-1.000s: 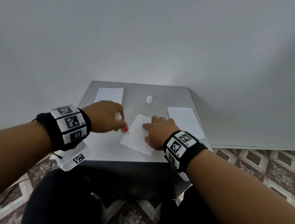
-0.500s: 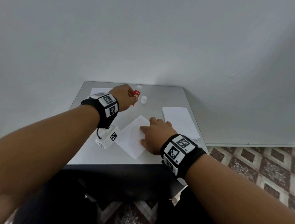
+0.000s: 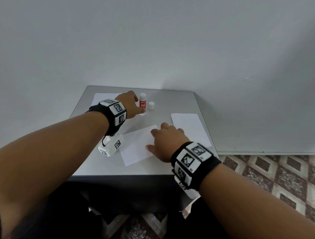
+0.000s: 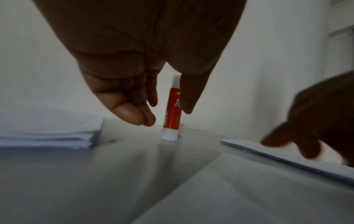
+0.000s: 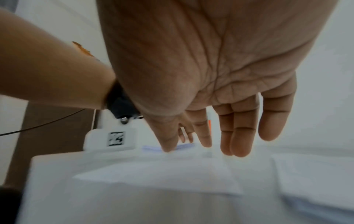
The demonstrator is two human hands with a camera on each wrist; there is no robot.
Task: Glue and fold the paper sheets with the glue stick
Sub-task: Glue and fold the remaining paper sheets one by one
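Note:
A red-and-white glue stick (image 3: 142, 104) (image 4: 172, 115) stands upright and uncapped near the table's back middle. Its white cap (image 3: 151, 105) stands just to its right. My left hand (image 3: 138, 107) (image 4: 168, 116) hovers at the stick with loosely curled fingers (image 4: 134, 112) and thumb on either side. In the left wrist view a gap shows between the fingers and the stick. A white paper sheet (image 3: 137, 147) (image 4: 249, 189) (image 5: 153, 178) lies at an angle in the middle. On its right part rests my right hand (image 3: 157, 135) (image 5: 210, 145), fingers straight and spread.
One stack of white sheets (image 3: 103, 97) (image 4: 47, 130) lies at the back left, another (image 3: 190, 128) (image 5: 316, 181) at the right edge. The small grey table (image 3: 169, 166) stands against a white wall. Patterned floor tiles show to the right.
My left hand carried the glue stick from the sheet's left edge to the back of the table and stood it upright beside the cap. The right hand stayed on the sheet.

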